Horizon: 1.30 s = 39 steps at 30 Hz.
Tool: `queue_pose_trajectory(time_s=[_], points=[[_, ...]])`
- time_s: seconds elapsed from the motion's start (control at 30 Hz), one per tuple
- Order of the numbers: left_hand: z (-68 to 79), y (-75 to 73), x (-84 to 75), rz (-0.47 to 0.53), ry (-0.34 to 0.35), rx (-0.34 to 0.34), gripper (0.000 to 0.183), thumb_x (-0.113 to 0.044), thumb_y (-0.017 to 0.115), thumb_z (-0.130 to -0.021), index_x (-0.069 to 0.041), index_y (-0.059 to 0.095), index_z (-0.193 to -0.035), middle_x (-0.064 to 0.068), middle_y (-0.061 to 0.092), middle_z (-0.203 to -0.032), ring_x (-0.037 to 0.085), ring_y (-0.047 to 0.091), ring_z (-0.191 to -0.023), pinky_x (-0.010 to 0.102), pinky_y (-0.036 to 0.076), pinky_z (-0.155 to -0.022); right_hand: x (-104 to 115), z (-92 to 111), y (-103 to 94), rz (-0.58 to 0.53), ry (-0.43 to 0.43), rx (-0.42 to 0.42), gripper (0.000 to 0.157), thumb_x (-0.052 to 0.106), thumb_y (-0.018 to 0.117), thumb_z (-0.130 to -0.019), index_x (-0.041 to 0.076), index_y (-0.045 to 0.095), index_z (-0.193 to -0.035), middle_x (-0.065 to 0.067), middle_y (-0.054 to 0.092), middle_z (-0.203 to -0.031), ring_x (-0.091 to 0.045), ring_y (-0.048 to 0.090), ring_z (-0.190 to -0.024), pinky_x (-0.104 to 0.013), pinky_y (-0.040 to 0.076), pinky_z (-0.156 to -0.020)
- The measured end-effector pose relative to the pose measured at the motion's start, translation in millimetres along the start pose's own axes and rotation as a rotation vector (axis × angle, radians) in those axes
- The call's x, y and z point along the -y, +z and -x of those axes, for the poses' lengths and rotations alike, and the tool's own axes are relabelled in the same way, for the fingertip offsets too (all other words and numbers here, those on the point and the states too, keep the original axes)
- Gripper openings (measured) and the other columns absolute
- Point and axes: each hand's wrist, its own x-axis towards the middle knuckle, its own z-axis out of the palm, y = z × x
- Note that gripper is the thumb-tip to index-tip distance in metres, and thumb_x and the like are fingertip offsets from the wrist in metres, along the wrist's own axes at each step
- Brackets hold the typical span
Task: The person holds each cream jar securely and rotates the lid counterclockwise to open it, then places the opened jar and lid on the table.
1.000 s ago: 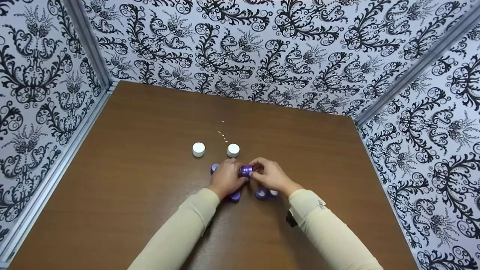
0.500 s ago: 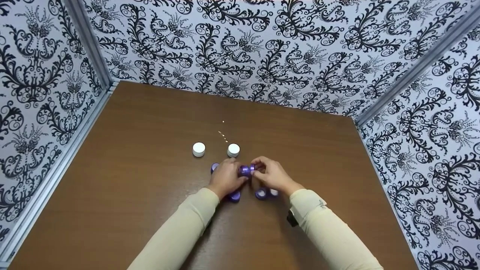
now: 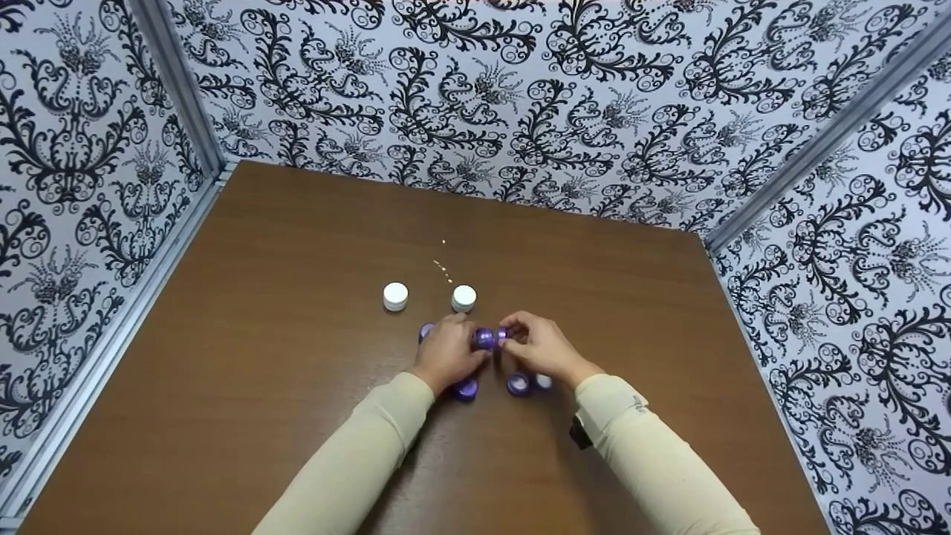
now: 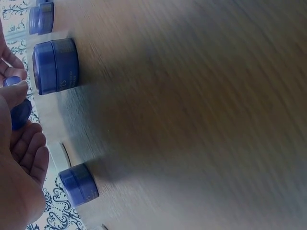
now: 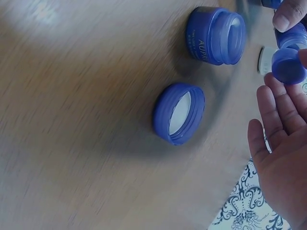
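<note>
Over the middle of the table, my left hand (image 3: 449, 353) grips a small purple cosmetic jar (image 3: 484, 339) tipped on its side. The fingers and thumb of my right hand (image 3: 541, 345) pinch its purple lid (image 3: 503, 336), held just off the jar's mouth. In the right wrist view this lid (image 5: 289, 66) overlaps the jar, and the other fingers stretch out below it. Beneath my right hand stand an open purple jar (image 5: 216, 36) and a loose lid (image 5: 178, 115) with a white liner. A closed purple jar (image 3: 466, 389) stands near my left wrist.
Two white-lidded jars stand farther back, one on the left (image 3: 395, 296) and one on the right (image 3: 463, 298). Pale crumbs (image 3: 443, 269) lie behind them. Another purple jar (image 3: 426, 331) shows partly behind my left hand. Patterned walls (image 3: 475, 89) enclose the brown table (image 3: 297, 312).
The lid in my right hand has come away from the jar toward the right, leaving a small gap. My left hand keeps its hold on the jar.
</note>
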Motion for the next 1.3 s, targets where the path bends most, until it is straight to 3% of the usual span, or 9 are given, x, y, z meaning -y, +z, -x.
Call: queue_pose_trajectory(time_s=[0.47,1.3], points=[[0.6,-0.7,0.6,0.004,-0.013,0.015,0.036,-0.032,0.081,-0.078,-0.006,0.074,-0.103,0.009,0.066,-0.105,0.028,0.063,-0.101,0.041,0.05,-0.089,-5,-1,1.0,0.009,0.026,0.009,0.023,0.011,0.072,-0.086,0.008,0.067,-0.108,0.0,0.069,-0.096,-0.016,0.066,-0.09,-0.037,0.053,-0.083],[0.4,-0.4,3.4,0.013,-0.008,0.025,0.038,-0.031,0.081,-0.079,-0.006,0.074,-0.105,0.009,0.066,-0.106,0.029,0.063,-0.103,0.042,0.049,-0.092,-11,-4,4.0,0.138,0.008,0.032,0.023,0.013,0.077,-0.081,0.009,0.068,-0.102,0.003,0.07,-0.089,-0.012,0.066,-0.083,-0.034,0.053,-0.078]])
